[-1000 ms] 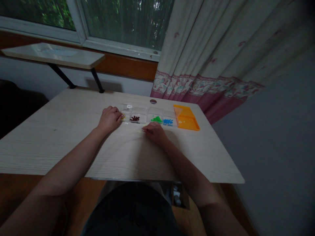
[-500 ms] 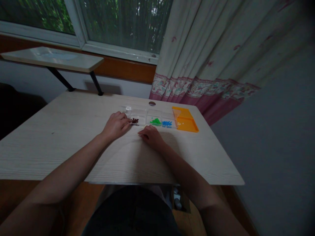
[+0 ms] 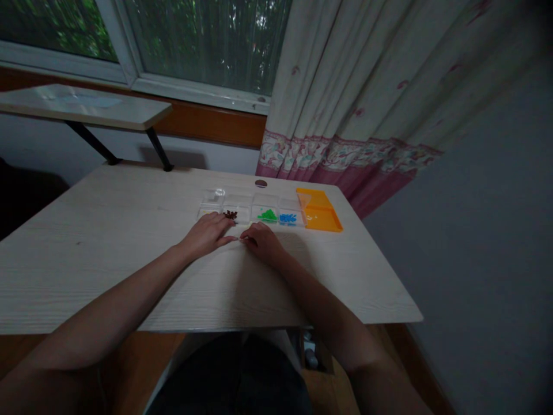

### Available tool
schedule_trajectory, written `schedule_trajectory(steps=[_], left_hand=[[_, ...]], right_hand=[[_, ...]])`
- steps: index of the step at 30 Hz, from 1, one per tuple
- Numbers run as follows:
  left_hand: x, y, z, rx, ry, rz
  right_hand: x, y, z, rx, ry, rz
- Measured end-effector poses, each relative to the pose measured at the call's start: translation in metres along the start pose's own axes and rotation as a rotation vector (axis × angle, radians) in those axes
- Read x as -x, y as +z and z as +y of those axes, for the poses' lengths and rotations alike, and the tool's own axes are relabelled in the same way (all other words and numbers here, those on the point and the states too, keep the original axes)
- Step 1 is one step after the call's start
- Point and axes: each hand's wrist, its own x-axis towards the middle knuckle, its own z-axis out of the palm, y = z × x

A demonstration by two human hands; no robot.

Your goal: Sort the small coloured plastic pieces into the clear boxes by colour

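My left hand [image 3: 209,235] lies at the front of a row of clear plastic boxes, its fingers stretched toward the small brown pieces [image 3: 230,215] and its thumb apart from them. The thumb tip reaches close to the fingertips of my right hand [image 3: 262,240]. That hand is closed in a pinch just above or on the tabletop; a tiny pale bit shows at its fingertips, too small to name. Behind it stand clear boxes with green pieces [image 3: 268,215] and blue pieces [image 3: 288,219].
An orange open box [image 3: 326,216] with a few small white pieces ends the row at the right. A raised shelf [image 3: 86,109] stands on black legs at the back left of the wooden table [image 3: 129,230]. A curtain [image 3: 337,115] hangs behind the table.
My left hand has drawn back from the box of brown pieces, and its thumb has come near my right fingertips. My right hand stays pinched in nearly the same place. The view has shifted slightly.
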Motion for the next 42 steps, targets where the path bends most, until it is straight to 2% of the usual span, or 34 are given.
schedule_trajectory(steps=[9, 15, 23, 29, 36, 42], left_hand=[[0.002, 0.001, -0.003, -0.085, -0.007, -0.028], [0.002, 0.004, -0.004, -0.031, -0.001, -0.038], [-0.002, 0.003, 0.006, 0.102, 0.064, -0.052], [-0.003, 0.004, 0.009, 0.151, 0.092, -0.036], [-0.003, 0.006, 0.009, 0.174, 0.056, -0.027], [-0.002, 0.005, 0.007, 0.158, 0.043, -0.041]], right_hand=[[0.001, -0.005, 0.006, -0.068, 0.01, 0.008], [0.0, -0.007, 0.008, -0.107, 0.001, 0.044], [-0.002, -0.004, 0.015, -0.243, 0.013, 0.089], [0.0, -0.006, 0.014, -0.363, 0.112, 0.139], [0.001, -0.004, 0.016, -0.578, 0.206, 0.238], [-0.002, -0.003, 0.016, -0.949, 0.372, 0.226]])
